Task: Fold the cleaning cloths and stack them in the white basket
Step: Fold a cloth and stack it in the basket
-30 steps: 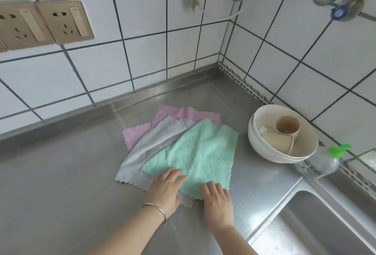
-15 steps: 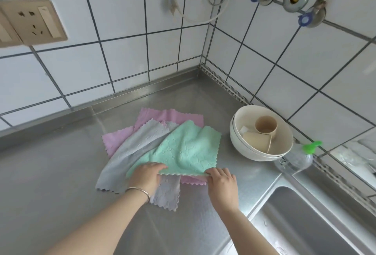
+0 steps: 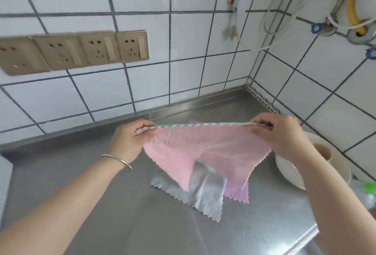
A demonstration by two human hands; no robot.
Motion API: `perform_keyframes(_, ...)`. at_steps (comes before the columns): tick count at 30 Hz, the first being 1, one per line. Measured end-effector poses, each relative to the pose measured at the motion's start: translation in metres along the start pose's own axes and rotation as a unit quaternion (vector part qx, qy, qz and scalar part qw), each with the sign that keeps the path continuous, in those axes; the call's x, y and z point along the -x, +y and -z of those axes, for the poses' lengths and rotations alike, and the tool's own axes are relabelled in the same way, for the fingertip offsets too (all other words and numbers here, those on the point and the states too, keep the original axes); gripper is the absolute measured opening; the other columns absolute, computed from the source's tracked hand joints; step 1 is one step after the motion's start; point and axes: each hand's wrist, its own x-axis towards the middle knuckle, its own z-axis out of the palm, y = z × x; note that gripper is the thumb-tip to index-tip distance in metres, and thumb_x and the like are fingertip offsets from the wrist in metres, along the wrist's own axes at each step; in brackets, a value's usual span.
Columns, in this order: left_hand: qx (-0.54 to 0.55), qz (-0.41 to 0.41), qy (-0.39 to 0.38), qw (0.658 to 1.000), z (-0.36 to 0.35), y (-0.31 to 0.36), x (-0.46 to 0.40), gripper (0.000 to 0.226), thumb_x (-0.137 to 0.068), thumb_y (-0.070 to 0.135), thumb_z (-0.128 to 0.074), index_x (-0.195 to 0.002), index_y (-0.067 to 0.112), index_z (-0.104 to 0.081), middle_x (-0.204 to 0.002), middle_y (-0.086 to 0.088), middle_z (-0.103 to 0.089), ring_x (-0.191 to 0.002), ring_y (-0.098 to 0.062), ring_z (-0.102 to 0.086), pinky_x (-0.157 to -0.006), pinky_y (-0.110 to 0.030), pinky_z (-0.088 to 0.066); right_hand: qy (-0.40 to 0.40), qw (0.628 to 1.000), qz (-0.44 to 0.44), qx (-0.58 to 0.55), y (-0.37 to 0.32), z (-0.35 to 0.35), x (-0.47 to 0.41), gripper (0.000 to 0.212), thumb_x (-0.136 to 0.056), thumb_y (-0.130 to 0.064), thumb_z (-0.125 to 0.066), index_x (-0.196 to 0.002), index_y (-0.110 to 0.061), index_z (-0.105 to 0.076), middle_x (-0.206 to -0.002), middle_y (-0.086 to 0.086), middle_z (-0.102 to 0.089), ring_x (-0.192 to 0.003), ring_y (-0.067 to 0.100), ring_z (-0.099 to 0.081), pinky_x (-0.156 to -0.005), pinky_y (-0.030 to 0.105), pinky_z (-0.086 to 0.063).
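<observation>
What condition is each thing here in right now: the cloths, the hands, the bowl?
Pink-faced cloth: lifted, stretched taut between both hands.
Left hand: pinching one corner.
Right hand: pinching the other corner.
Grey cloth: lying rumpled on the counter.
Purple cloth: flat beneath, partly covered.
Bowl: upright, holding a cup.

I'm standing in a home kitchen: white wall tiles (image 3: 183,51) with dark grout meet in a corner above a stainless steel counter (image 3: 101,204). A row of gold-coloured wall sockets (image 3: 77,51) sits on the tiles, water pipes and a yellow hose (image 3: 353,6) come out of the right wall, and a white bowl (image 3: 293,173) holding a beige cup (image 3: 323,151) stands nearby
</observation>
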Motion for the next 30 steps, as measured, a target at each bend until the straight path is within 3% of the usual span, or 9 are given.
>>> perform_keyframes(5,-0.058,0.020,0.017,0.998,0.094,-0.025,0.008,0.023,-0.084,0.017,-0.065,-0.073,0.036,-0.062,-0.060,0.035,-0.062,-0.060,0.020,-0.054,-0.060,-0.001,-0.037,-0.087,0.996,0.035,-0.005,-0.059,-0.044,-0.034,0.009,-0.086,-0.025,-0.062,-0.078,-0.023,-0.066,-0.076,0.001,-0.066,-0.065,0.011,-0.054,-0.057,0.022,-0.042)
perform_keyframes(7,-0.069,0.037,0.048,0.996,0.130,-0.037,0.013,0.019,-0.087,0.015,-0.062,-0.080,0.031,-0.067,-0.061,0.035,-0.062,-0.061,0.014,-0.056,-0.068,-0.007,-0.044,-0.076,0.995,0.056,-0.007,-0.084,-0.068,-0.042,0.012,-0.087,-0.022,-0.060,-0.088,-0.013,-0.068,-0.084,0.004,-0.068,-0.077,0.021,-0.059,-0.063,0.031,-0.043)
perform_keyframes(10,-0.071,0.057,0.100,0.991,0.182,-0.045,0.024,0.040,-0.089,0.014,-0.058,-0.069,0.047,-0.069,-0.062,0.034,-0.064,-0.069,-0.008,-0.060,-0.079,-0.023,-0.053,-0.006,0.993,0.116,-0.036,-0.126,-0.093,-0.045,0.014,-0.087,-0.011,-0.059,-0.097,-0.011,-0.069,-0.088,-0.003,-0.063,-0.086,0.016,-0.056,-0.070,0.020,-0.035)
perform_keyframes(13,-0.089,0.024,0.137,0.986,0.228,-0.036,0.049,0.045,-0.092,0.014,-0.054,-0.072,0.053,-0.066,-0.069,0.042,-0.061,-0.073,0.010,-0.060,-0.081,-0.008,-0.048,0.042,0.979,0.189,-0.063,-0.162,-0.103,-0.037,0.012,-0.085,-0.002,-0.060,-0.092,-0.007,-0.068,-0.085,-0.002,-0.062,-0.078,0.014,-0.055,-0.064,0.004,-0.035)
perform_keyframes(16,-0.154,-0.020,0.140,0.978,0.253,-0.030,0.089,0.032,-0.091,0.013,-0.055,-0.095,0.043,-0.064,-0.065,0.046,-0.056,-0.066,0.023,-0.053,-0.064,0.007,-0.033,0.033,0.959,0.272,-0.068,-0.172,-0.114,-0.021,0.008,-0.078,0.002,-0.068,-0.085,-0.003,-0.069,-0.077,0.000,-0.060,-0.071,0.016,-0.055,-0.067,-0.001,-0.036)
perform_keyframes(20,-0.241,-0.026,0.082,0.967,0.252,-0.061,0.158,0.021,-0.085,0.051,-0.047,-0.099,0.056,-0.062,-0.085,0.041,-0.062,-0.087,0.013,-0.058,-0.074,-0.003,-0.040,-0.046,0.945,0.325,-0.016,-0.149,-0.163,0.007,0.015,-0.068,-0.012,-0.079,-0.080,-0.017,-0.071,-0.068,-0.009,-0.057,-0.068,0.002,-0.046,-0.062,0.005,-0.038)
perform_keyframes(24,-0.340,-0.012,-0.030,0.940,0.218,-0.142,0.226,0.037,-0.092,0.044,-0.036,-0.091,0.037,-0.072,-0.095,0.025,-0.068,-0.088,0.005,-0.052,-0.077,-0.010,-0.041,-0.125,0.925,0.356,0.045,-0.111,-0.238,0.054,0.031,-0.055,-0.008,-0.078,-0.073,-0.028,-0.064,-0.072,-0.013,-0.053,-0.068,0.008,-0.048,-0.053,0.017,-0.035)
perform_keyframes(28,-0.328,0.002,-0.056,0.943,0.174,-0.200,0.283,0.052,-0.095,0.053,-0.024,-0.077,0.043,-0.072,-0.085,0.029,-0.067,-0.082,0.007,-0.044,-0.069,-0.008,-0.044,-0.249,0.901,0.344,0.089,-0.065,-0.292,0.094,0.061,-0.034,-0.016,-0.086,-0.075,-0.033,-0.044,-0.066,-0.014,-0.049,-0.066,0.007,-0.049,-0.048,0.019,-0.043)
perform_keyframes(30,-0.350,-0.010,-0.070,0.934,0.161,-0.214,0.301,0.053,-0.095,0.053,-0.023,-0.073,0.045,-0.070,-0.083,0.031,-0.066,-0.080,0.007,-0.041,-0.058,-0.006,-0.044,-0.301,0.879,0.351,0.120,-0.052,-0.302,0.105,0.060,-0.026,-0.022,-0.086,-0.070,-0.032,-0.046,-0.061,-0.014,-0.050,-0.062,0.006,-0.046,-0.045,0.019,-0.038)
